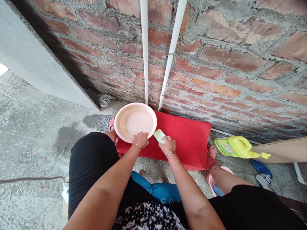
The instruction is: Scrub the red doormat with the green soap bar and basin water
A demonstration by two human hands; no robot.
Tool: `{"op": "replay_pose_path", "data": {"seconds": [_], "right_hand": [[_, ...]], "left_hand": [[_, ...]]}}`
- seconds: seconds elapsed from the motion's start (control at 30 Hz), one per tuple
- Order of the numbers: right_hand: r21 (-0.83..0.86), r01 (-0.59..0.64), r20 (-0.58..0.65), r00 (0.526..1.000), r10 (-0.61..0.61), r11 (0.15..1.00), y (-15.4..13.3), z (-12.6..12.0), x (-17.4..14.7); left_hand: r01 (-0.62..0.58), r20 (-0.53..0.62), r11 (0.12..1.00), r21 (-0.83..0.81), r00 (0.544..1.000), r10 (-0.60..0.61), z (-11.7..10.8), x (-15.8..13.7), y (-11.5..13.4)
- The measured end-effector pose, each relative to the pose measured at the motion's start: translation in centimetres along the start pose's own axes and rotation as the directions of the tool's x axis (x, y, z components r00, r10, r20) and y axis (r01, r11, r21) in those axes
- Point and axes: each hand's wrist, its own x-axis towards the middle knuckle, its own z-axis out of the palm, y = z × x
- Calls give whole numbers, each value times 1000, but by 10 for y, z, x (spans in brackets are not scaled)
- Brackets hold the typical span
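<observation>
A pale pink basin (119, 130) with a shallow layer of clear water rests on the left part of a red mat (184, 134). My left hand (140, 140) is closed over the basin's near rim, with the fingertips on the inner side. Just right of the basin, my right hand (168, 145) grips a pale green, rounded rectangular piece (159, 135) above the mat. Its underside is hidden, so I cannot tell whether it is a brush or a bar of soap.
Behind the mat rises a brick wall (216, 64) with two white pipes (145, 48). On the right lie a yellow detergent bottle (232, 147), blue slippers (262, 174) and a pink tub (211, 185). A grey slab (43, 57) leans at left near a rag (104, 100).
</observation>
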Motion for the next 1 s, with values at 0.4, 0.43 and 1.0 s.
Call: {"op": "replay_pose_path", "data": {"seconds": [0.4, 0.43, 1.0], "right_hand": [[165, -251, -147, 950, 275, 954, 1, -1, 11], [148, -203, -101, 970, 219, 968, -16, 4, 18], [106, -204, -68, 975, 211, 973, -25, -4, 33]], "left_hand": [[0, 19, 999, -47, 1000, 0, -1, -1, 0], [5, 15, 999, -44, 1000, -5, -1, -1, 0], [-16, 5, 1000, 12, 1000, 16, -1, 1, -1]]}}
